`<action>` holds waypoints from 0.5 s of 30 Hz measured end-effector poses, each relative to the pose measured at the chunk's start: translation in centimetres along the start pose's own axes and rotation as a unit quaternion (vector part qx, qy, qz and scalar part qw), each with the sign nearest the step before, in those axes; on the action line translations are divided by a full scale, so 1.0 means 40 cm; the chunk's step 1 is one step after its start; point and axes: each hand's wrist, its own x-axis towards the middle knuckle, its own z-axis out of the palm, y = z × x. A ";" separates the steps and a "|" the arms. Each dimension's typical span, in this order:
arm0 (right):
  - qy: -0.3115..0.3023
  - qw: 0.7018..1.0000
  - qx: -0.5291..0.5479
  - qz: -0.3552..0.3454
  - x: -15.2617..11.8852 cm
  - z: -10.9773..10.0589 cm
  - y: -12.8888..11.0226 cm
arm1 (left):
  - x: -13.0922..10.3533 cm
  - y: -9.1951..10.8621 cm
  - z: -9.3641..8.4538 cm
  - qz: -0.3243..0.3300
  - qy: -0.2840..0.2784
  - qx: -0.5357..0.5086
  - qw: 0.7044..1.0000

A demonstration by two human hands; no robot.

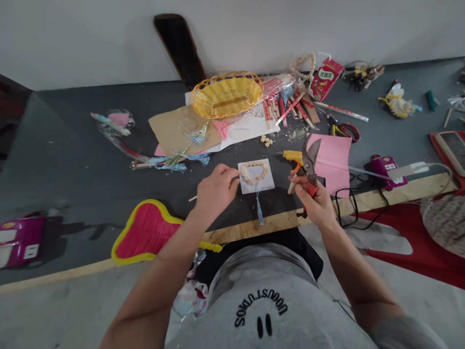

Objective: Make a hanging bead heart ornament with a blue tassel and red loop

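Note:
My right hand is closed round a pair of pruning shears, with its blades pointing away from me and a red handle showing. A short pale wooden stick shows at the same fingers. My left hand is closed in a pinch at the left edge of a white paper square; what its fingertips hold is hidden. On that square lies a loop of small wooden pieces, with a blue tassel hanging towards me. A yellow glue gun lies just beyond the shears. Left of my left hand, a thin stick end pokes out.
Behind lie a yellow basket, wrapped chopsticks, scissors and a small pile of wooden pieces. Pink paper and black cables are at right. A pink-and-yellow fan-shaped piece lies left, overhanging the front edge.

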 end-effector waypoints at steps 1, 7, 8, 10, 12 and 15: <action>-0.004 1.000 0.007 0.004 -0.002 0.000 0.002 | -0.005 0.013 0.006 0.015 0.002 -0.008 1.000; -0.040 0.997 0.056 0.043 -0.018 0.011 0.013 | 0.001 0.065 0.049 0.073 -0.020 0.004 0.997; -0.043 0.996 0.063 0.051 -0.021 0.014 0.014 | 0.005 0.071 0.053 0.075 -0.025 0.012 0.997; -0.050 0.994 0.074 0.066 -0.025 0.020 0.015 | 0.013 0.081 0.060 0.073 -0.035 0.027 0.996; -0.055 0.992 0.081 0.074 -0.027 0.022 0.015 | 0.019 0.089 0.063 0.067 -0.045 0.037 0.996; -0.054 0.993 0.083 0.072 -0.029 0.021 0.017 | 0.026 0.099 0.066 0.056 -0.053 0.048 0.996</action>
